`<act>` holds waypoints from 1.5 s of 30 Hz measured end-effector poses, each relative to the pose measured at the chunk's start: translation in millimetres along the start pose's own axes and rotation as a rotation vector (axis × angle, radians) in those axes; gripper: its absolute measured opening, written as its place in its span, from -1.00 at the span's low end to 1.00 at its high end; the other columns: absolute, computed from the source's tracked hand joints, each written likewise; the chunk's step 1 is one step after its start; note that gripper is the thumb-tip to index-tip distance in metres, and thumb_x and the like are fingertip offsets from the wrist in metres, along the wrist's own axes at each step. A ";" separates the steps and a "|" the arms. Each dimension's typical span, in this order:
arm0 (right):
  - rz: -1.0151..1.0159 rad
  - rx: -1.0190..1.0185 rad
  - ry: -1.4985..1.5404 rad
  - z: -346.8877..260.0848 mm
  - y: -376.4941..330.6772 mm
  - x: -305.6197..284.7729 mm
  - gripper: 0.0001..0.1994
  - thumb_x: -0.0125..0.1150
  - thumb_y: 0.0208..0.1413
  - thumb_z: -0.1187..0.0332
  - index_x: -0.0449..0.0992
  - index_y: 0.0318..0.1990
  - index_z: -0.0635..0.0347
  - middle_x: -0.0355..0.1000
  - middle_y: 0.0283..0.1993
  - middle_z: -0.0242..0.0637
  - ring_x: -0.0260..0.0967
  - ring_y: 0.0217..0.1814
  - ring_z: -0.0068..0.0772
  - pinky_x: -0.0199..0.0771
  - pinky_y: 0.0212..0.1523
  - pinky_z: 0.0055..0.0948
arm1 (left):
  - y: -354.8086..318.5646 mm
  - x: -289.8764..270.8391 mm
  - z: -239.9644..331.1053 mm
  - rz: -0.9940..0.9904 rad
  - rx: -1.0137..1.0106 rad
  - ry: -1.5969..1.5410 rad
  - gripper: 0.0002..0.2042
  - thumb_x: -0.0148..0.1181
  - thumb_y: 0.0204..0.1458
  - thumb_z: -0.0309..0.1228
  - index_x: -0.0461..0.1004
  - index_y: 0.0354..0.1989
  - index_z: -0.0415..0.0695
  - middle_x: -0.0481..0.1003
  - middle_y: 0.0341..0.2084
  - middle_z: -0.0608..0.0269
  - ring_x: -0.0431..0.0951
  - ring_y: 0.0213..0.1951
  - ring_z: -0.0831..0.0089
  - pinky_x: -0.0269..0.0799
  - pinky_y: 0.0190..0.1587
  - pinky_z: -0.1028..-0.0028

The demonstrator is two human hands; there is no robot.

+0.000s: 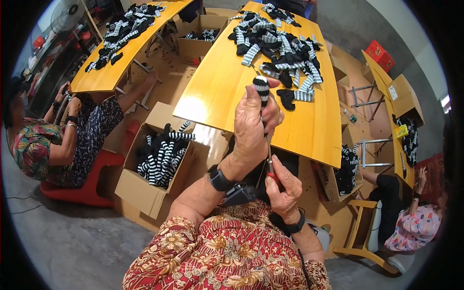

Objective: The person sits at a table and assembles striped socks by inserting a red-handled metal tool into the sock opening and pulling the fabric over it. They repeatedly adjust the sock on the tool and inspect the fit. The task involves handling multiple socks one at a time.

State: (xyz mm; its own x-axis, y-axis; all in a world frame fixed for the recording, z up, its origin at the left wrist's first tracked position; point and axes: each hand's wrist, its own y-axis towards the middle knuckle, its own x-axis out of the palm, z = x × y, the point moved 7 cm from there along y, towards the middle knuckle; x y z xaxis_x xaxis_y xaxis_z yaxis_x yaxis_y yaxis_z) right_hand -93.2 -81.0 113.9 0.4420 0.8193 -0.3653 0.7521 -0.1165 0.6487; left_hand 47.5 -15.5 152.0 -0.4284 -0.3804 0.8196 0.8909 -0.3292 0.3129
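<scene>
In front of the wooden table my left hand (256,113) is closed around a black-and-white striped knitted piece (261,86), sock-like, with its rounded white end pointing up. Below it, my right hand (284,186) grips the red handle of a thin metal-shafted tool (273,177) that resembles a screwdriver. The shaft runs upward to the left hand; its upper end is hidden there, so I cannot tell how far it enters the knit. Just beyond my hands lies a heap of striped and black knitted pieces (285,48) on the yellow table (208,92).
An open carton (140,191) of striped pieces stands at left; another carton (333,186) sits under the table's right side. A second table (99,79) carries a similar heap. Co-workers sit at left on a red stool (82,176) and at right near a wooden chair (357,237).
</scene>
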 end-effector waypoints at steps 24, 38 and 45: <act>-0.014 -0.144 -0.005 -10.1 9.6 0.2 -0.45 0.15 -0.22 0.72 0.44 0.09 0.38 0.39 -0.49 -0.20 0.30 -0.58 -0.41 0.34 -0.54 -0.51 | 9.6 19.1 37.6 -0.036 0.027 -0.196 -0.58 -0.30 0.32 -0.03 0.38 -0.24 -0.11 0.13 -0.69 0.52 -0.02 -0.73 0.73 -0.05 -0.57 0.64; -0.057 -0.094 0.074 -16.4 9.0 8.3 -0.47 0.14 -0.23 0.72 0.46 0.06 0.39 0.40 -0.49 -0.18 0.35 -0.56 -0.38 0.38 -0.52 -0.51 | -9.4 6.6 41.5 -0.009 0.133 0.104 -0.51 -0.35 0.31 0.01 0.37 -0.19 -0.19 0.16 -0.75 0.48 0.06 -0.73 0.69 0.01 -0.61 0.63; -0.166 -0.140 0.064 -16.2 4.1 -9.3 -0.44 0.13 -0.26 0.71 0.47 0.06 0.36 0.42 -0.50 -0.20 0.36 -0.58 -0.41 0.36 -0.54 -0.54 | -2.7 38.9 67.5 0.071 -0.120 0.082 -0.34 -0.49 0.26 0.15 0.39 -0.16 -0.23 0.40 -0.56 0.24 0.39 -0.52 0.52 0.34 -0.36 0.55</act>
State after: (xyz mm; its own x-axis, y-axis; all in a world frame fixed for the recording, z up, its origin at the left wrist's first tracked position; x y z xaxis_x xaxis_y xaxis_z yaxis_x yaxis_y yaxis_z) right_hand -102.2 -80.0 130.8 0.2824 0.8554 -0.4341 0.7346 0.0982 0.6713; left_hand 38.6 29.0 215.5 -0.3802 -0.4738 0.7943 0.8971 -0.3980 0.1920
